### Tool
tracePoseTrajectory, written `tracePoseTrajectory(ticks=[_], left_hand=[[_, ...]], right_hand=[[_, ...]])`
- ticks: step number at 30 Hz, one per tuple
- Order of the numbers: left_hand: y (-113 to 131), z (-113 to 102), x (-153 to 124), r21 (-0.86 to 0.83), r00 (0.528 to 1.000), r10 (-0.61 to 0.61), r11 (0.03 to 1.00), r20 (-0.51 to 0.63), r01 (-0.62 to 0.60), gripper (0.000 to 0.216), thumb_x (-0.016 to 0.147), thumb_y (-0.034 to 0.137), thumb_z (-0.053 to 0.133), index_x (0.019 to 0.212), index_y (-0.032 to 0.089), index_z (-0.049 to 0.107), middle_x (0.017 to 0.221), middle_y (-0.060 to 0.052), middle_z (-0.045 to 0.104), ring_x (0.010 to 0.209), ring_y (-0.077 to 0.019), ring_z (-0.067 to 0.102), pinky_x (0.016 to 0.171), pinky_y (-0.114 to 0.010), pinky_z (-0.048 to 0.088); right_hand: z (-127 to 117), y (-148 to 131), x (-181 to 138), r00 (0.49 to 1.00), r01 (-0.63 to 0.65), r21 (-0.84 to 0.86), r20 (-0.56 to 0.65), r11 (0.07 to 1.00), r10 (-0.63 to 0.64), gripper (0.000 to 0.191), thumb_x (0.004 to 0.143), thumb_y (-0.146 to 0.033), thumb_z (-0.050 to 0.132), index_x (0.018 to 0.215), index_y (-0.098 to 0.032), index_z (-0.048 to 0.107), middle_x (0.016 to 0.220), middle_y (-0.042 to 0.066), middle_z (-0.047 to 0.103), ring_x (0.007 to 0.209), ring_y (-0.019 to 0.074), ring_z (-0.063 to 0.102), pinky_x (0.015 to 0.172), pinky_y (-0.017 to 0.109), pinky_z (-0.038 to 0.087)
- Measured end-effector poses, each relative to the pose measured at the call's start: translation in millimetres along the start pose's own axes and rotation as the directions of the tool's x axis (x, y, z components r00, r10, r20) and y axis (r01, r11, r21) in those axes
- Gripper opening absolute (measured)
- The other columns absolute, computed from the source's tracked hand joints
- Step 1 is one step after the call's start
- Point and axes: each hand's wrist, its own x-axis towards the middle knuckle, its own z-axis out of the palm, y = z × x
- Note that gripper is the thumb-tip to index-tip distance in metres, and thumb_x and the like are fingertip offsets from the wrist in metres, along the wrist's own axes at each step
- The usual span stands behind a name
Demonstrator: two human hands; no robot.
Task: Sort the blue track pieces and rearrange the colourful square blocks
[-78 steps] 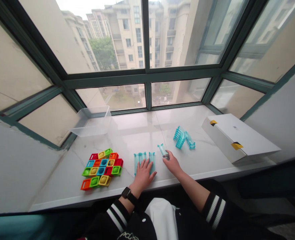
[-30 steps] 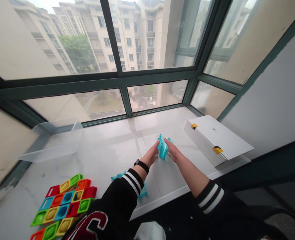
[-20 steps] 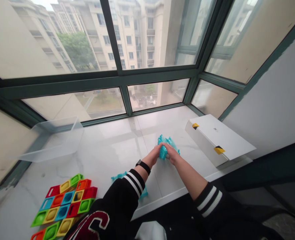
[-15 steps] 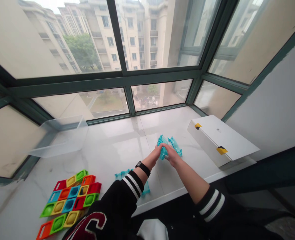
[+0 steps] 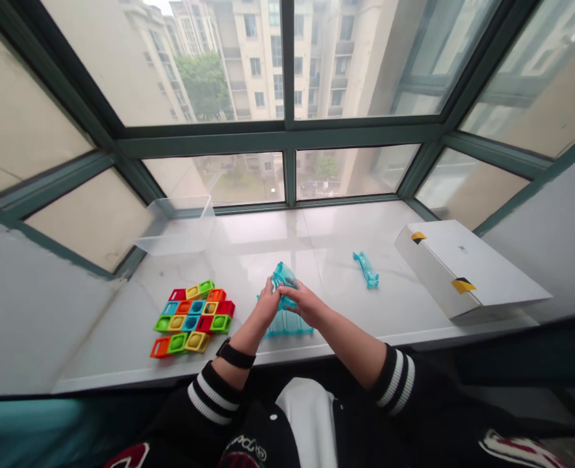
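Between both hands is a translucent turquoise plastic piece (image 5: 283,274) with a ridged edge. My left hand (image 5: 265,305) grips its left side, and my right hand (image 5: 303,303) closes on it from the right, the fingertips nearly meeting. Parts of the piece are hidden behind the fingers. Just beneath the hands, a flat turquoise plastic frame (image 5: 291,325) lies on the white sill; whether the held piece touches it I cannot tell. Farther right lies a narrow turquoise piece (image 5: 366,270), apart from both hands.
Colourful linked plastic blocks (image 5: 192,318) lie left of my hands on the marble sill (image 5: 336,227). A clear plastic bin (image 5: 177,244) stands behind them. At the right is a white box (image 5: 472,266) with yellow-and-black tabs. Framed windows (image 5: 287,140) enclose the back.
Both hands have moved left with the turquoise piece, away from the narrow one and over the flat frame. The narrow piece stays on the sill. My view has swung left.
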Motion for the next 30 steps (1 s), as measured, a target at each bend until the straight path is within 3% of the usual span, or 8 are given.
tracePoseTrajectory(ticks=[6,12,18,23,26,30], left_hand=[[-30,-21,-22,0.155,0.993,-0.08,0.984,-0.086,0.092,0.087,0.095,0.058,0.057,0.165,0.017,0.026,0.174,-0.019,0.024,0.162,-0.0348,0.022,0.13,-0.046,0.022],[-45,-15,-15,0.371,0.998,-0.023,0.928,-0.052,0.041,0.08,0.099,0.048,0.053,0.165,0.015,0.023,0.171,-0.024,0.03,0.161,-0.0355,0.025,0.128,-0.05,0.024],[-50,-14,-16,0.503,0.998,0.061,0.863,-0.033,-0.036,0.082,0.097,0.035,0.054,0.166,0.013,0.016,0.166,-0.025,0.039,0.156,-0.0374,0.034,0.124,-0.05,0.03],[-49,-21,-17,0.561,0.995,0.088,0.827,-0.05,-0.044,0.086,0.095,0.036,0.056,0.167,0.014,0.013,0.16,-0.026,0.045,0.149,-0.0383,0.044,0.118,-0.049,0.036],[-48,-26,-16,0.586,0.993,0.102,0.809,-0.052,-0.052,0.092,0.093,0.042,0.061,0.168,0.018,0.013,0.154,-0.023,0.051,0.143,-0.0367,0.05,0.116,-0.047,0.039],[-48,-27,-18,0.689,0.99,0.137,0.72,-0.026,-0.082,0.087,0.091,0.054,0.064,0.165,0.026,0.028,0.156,-0.02,0.048,0.141,-0.041,0.048,0.114,-0.051,0.039]], right_hand=[[23,34,7,0.993,-0.106,0.053,-0.04,0.993,0.108,0.031,0.076,-0.035,0.078,0.104,-0.027,0.067,0.109,0.002,0.072,0.1,0.0216,0.067,0.079,0.032,0.054],[4,46,15,0.973,-0.123,-0.087,-0.209,0.989,0.103,0.036,0.078,-0.031,0.07,0.113,-0.024,0.065,0.096,0.001,0.07,0.084,0.0178,0.063,0.066,0.028,0.045],[-25,46,16,0.958,-0.101,-0.181,-0.282,0.978,0.047,0.048,0.076,-0.039,0.072,0.121,-0.026,0.062,0.091,0.001,0.07,0.088,0.0203,0.064,0.071,0.029,0.045],[-45,55,20,0.941,-0.041,-0.352,-0.327,0.935,-0.082,0.05,0.076,-0.039,0.07,0.123,-0.023,0.065,0.104,0.005,0.073,0.102,0.0255,0.067,0.082,0.035,0.052],[-56,58,22,0.929,0.031,-0.493,-0.307,0.869,-0.207,0.049,0.075,-0.036,0.071,0.122,-0.023,0.069,0.119,0.007,0.072,0.111,0.0271,0.067,0.094,0.038,0.053],[-68,53,20,0.908,0.05,-0.67,-0.279,0.741,-0.314,0.054,0.077,-0.032,0.071,0.131,-0.024,0.068,0.13,0.009,0.067,0.11,0.027,0.068,0.101,0.041,0.052]])
